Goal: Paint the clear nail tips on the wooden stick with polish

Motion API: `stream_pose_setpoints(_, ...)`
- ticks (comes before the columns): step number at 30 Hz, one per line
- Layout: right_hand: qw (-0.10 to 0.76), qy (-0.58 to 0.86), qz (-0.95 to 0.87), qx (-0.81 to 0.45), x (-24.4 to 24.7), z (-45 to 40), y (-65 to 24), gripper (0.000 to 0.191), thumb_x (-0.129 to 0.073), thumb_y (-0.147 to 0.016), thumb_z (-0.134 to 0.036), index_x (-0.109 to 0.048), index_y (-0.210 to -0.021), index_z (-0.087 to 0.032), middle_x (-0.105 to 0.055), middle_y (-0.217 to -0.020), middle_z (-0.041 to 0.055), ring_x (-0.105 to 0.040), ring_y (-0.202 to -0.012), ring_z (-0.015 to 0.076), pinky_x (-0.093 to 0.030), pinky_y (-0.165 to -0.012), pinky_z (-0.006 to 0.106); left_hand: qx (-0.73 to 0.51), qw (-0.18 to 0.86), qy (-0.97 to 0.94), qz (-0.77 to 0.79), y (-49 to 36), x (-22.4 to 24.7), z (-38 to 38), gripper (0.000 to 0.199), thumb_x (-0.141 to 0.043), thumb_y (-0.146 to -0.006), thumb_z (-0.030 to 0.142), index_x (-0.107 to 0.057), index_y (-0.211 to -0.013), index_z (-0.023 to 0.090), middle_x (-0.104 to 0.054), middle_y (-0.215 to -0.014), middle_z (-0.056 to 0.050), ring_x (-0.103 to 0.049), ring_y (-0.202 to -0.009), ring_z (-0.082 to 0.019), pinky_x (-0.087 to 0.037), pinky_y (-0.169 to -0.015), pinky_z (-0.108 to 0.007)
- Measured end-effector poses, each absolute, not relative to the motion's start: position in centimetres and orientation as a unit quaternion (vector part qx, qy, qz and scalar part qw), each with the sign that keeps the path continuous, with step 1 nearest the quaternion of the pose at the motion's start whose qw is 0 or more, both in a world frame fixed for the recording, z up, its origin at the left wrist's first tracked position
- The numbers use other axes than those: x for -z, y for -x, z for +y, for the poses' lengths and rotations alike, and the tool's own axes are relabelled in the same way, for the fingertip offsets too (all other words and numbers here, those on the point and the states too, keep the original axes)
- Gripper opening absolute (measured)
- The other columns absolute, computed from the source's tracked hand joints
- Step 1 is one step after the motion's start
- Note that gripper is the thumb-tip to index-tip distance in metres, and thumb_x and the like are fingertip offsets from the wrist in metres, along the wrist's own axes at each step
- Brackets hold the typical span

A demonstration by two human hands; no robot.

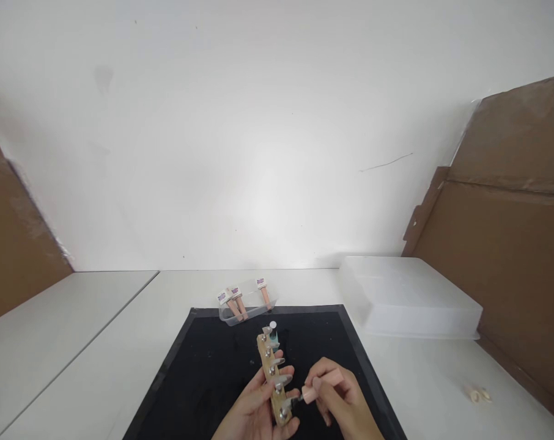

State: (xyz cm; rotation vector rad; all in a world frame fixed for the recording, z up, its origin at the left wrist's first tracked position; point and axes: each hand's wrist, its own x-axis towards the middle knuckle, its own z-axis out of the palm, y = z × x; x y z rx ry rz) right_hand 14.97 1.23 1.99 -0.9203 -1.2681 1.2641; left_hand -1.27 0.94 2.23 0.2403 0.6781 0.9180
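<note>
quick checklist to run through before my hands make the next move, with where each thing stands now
1. Left hand has hold of the wooden bar: ok
2. Right hand has hold of the pink handle: ok
3. Dark end of the pink handle touches the nearest clear tip on the bar: cannot tell, too small and blurred
4. Small white-topped bottle stands apart from the bar: cannot tell, the bar's far end partly covers it
5. Three pink-handled pieces sit in the clear tray: ok
6. Clear tray is fully off the black mat: not ok, its near side overlaps the mat's far edge
</note>
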Motion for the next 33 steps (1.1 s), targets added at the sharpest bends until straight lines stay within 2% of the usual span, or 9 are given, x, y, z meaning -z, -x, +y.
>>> stream_pose_setpoints(6,0.56,0.414,-0.492,-0.523,-1.59,1.53,-14.95,0.034,-0.059,-0.074,-0.041,-0.055,-0.055,-0.014,-0.052,-0.05,-0.0022,-0.027,-0.033,0.0033,-0.021,-0.034,0.017,-0.428,0.838,-0.131,0.311,1.47,-1.5,1.02,0.06,-0.055,-0.076,0.021,-0.03,-0.128,0.037,-0.057,-0.111,-0.001,-0.06,-0.086,-0.017,-0.047,-0.072,-0.037)
stream_pose_setpoints(12,0.565,0.349,-0.464,-0.587,-1.32,1.54,-15.1,0.036,-0.061,-0.073,-0.047,-0.057,-0.059,-0.015,-0.032,-0.04,-0.0099,-0.022,-0.033,0.0044,-0.02,-0.033,0.018,-0.426,0.841,-0.138,0.304,1.53,-1.5,1.0,0.062,-0.057,-0.074,0.021,-0.031,-0.128,0.037,-0.06,-0.102,0.0,-0.06,-0.085,-0.017,-0.046,-0.072,-0.036)
stream_pose_setpoints(18,0.522,0.344,-0.497,-0.601,-2.11,0.84,-14.94,0.037,-0.062,-0.072,-0.049,-0.06,-0.063,-0.013,-0.042,-0.046,-0.0067,-0.03,-0.034,0.004,-0.024,-0.035,0.017,-0.416,0.846,-0.133,0.305,1.37,-1.99,1.08,0.066,-0.057,-0.075,0.02,-0.024,-0.13,0.033,-0.061,-0.093,-0.002,-0.061,-0.083,-0.017,-0.047,-0.071,-0.035)
stream_pose_setpoints(23,0.524,0.363,-0.508,-0.58,-2.01,1.05,-14.71,0.036,-0.061,-0.072,-0.048,-0.058,-0.06,-0.014,-0.044,-0.046,-0.0061,-0.028,-0.033,0.0041,-0.025,-0.033,0.017,-0.422,0.847,-0.123,0.3,1.35,-2.09,1.12,0.065,-0.055,-0.076,0.019,-0.023,-0.13,0.034,-0.06,-0.095,-0.001,-0.06,-0.084,-0.017,-0.047,-0.072,-0.036)
stream_pose_setpoints(28,0.535,0.404,-0.503,-0.545,-1.71,1.55,-14.74,0.03,-0.06,-0.073,-0.039,-0.055,-0.058,-0.014,-0.044,-0.045,-0.0063,-0.026,-0.031,0.0032,-0.021,-0.033,0.017,-0.419,0.849,-0.12,0.298,1.42,-1.99,1.13,0.064,-0.054,-0.076,0.019,-0.023,-0.131,0.033,-0.06,-0.094,-0.002,-0.06,-0.083,-0.017,-0.046,-0.072,-0.037)
stream_pose_setpoints(33,0.548,0.426,-0.487,-0.53,-1.62,1.76,-14.98,0.024,-0.058,-0.073,-0.03,-0.054,-0.055,-0.014,-0.048,-0.047,-0.0046,-0.028,-0.033,0.0039,-0.02,-0.033,0.017,-0.42,0.85,-0.127,0.291,1.53,-1.68,1.11,0.066,-0.055,-0.075,0.021,-0.024,-0.13,0.039,-0.059,-0.1,0.0,-0.059,-0.085,-0.016,-0.045,-0.072,-0.036)
